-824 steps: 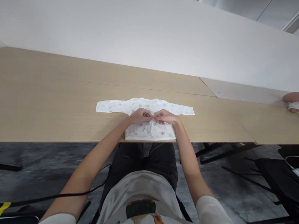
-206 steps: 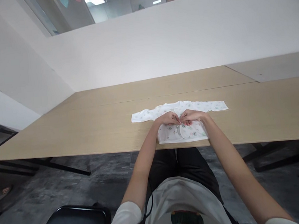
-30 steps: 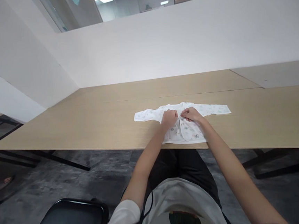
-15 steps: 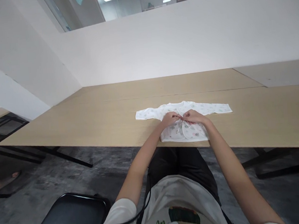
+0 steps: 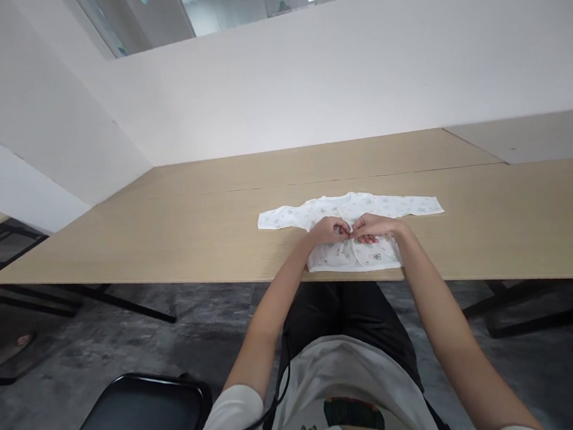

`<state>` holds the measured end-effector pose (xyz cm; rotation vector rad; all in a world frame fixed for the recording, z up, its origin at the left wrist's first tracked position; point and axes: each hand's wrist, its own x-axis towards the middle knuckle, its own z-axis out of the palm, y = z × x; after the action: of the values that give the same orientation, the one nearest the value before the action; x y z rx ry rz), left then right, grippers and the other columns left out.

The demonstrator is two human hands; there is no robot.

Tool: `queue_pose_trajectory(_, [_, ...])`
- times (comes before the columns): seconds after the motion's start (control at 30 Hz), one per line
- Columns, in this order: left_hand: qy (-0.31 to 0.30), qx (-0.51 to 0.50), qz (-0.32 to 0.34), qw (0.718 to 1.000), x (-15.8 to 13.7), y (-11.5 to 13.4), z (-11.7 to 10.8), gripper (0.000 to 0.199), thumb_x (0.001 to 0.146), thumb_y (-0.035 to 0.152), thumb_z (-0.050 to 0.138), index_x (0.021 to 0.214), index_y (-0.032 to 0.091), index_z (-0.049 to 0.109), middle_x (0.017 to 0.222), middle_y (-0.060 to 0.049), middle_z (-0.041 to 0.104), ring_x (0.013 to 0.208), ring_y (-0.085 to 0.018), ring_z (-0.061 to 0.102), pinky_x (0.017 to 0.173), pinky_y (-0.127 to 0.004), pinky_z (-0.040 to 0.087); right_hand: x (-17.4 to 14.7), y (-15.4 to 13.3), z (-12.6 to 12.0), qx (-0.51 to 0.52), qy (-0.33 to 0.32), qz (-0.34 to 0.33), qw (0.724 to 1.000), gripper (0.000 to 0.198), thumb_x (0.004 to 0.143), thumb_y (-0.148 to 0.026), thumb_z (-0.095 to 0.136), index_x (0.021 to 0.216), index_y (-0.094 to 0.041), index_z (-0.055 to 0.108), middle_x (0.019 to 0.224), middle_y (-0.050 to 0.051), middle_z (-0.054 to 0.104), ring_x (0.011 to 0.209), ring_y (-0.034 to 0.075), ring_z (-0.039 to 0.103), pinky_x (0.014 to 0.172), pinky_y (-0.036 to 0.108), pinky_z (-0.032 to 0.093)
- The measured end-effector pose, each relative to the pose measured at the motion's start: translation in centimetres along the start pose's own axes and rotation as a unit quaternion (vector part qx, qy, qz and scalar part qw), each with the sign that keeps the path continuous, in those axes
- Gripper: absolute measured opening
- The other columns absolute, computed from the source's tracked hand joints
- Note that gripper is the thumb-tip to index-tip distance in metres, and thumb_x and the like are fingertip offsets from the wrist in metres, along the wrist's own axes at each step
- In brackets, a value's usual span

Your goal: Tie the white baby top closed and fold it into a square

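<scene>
Pinching at the garment's front, both sets of fingers meet at the middle of a small white printed baby shirt (image 5: 354, 249). Left hand (image 5: 328, 229) and right hand (image 5: 375, 226) sit knuckle to knuckle, fingertips curled shut on something small where the two front panels overlap; a thin tie or fastening seems to run between them, though it is too small to be sure. Neither hand is open.

Shirt lies flat on the tabletop (image 5: 168, 239), hem at the near edge just before the person's lap, both sleeves spread straight out to left and right. Front panels closed over each other, curved edge showing below the hands.

Judgement: the step in hand looks like fastening the front closure. The next move would call for fine fingertip work without dragging the cloth off the near edge.

Around: black chair (image 5: 129, 423) at lower left, a dark cable (image 5: 277, 403) trailing across the person's side, white partition wall (image 5: 305, 86) behind the tabletop.
</scene>
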<state>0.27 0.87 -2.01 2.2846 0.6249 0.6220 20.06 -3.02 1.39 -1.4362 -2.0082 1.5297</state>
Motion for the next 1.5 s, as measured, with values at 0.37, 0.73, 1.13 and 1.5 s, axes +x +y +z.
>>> queue_pose_trajectory(0.37, [0.011,-0.078,-0.037,0.996,-0.1,0.7,-0.4,0.016,0.074,0.024,0.063,0.084,0.013,0.069,0.084,-0.005,0.068,0.073,-0.013,0.06,0.07,-0.024,0.046,-0.6,-0.4,-0.1,0.031,0.008,-0.023,0.999,0.02,0.066,-0.031,0.069,0.061,-0.014,0.061,0.05,0.001,0.054,0.044,0.009,0.048,0.039,0.019,0.034])
queue_pose_trajectory(0.73, [0.01,-0.112,-0.058,0.992,-0.2,0.8,-0.4,0.017,0.074,0.022,0.063,0.088,0.012,0.064,0.078,-0.005,0.067,0.069,-0.012,0.06,0.063,-0.022,0.047,0.2,0.5,-0.2,0.017,0.001,-0.017,1.0,0.013,0.064,-0.027,0.066,0.063,-0.014,0.065,0.049,0.0,0.054,0.044,0.009,0.049,0.04,0.019,0.036])
queue_pose_trajectory(1.13, [0.025,-0.098,-0.091,0.991,-0.4,1.0,-0.4,0.031,0.078,0.038,0.062,0.1,0.016,0.058,0.072,-0.001,0.066,0.062,-0.012,0.058,0.057,-0.02,0.042,0.1,-0.5,0.5,-0.002,0.046,-0.011,0.999,0.019,0.066,-0.031,0.071,0.065,-0.013,0.064,0.045,-0.002,0.051,0.038,0.007,0.043,0.038,0.02,0.033])
queue_pose_trajectory(1.5, [0.031,-0.113,-0.094,0.989,-0.5,1.0,-0.3,0.039,0.072,0.036,0.068,0.102,0.016,0.054,0.067,0.0,0.066,0.06,-0.012,0.059,0.056,-0.021,0.042,0.2,-0.5,0.6,0.025,0.059,0.004,0.998,0.016,0.064,-0.026,0.072,0.062,-0.012,0.064,0.045,-0.001,0.053,0.037,0.007,0.044,0.038,0.02,0.035])
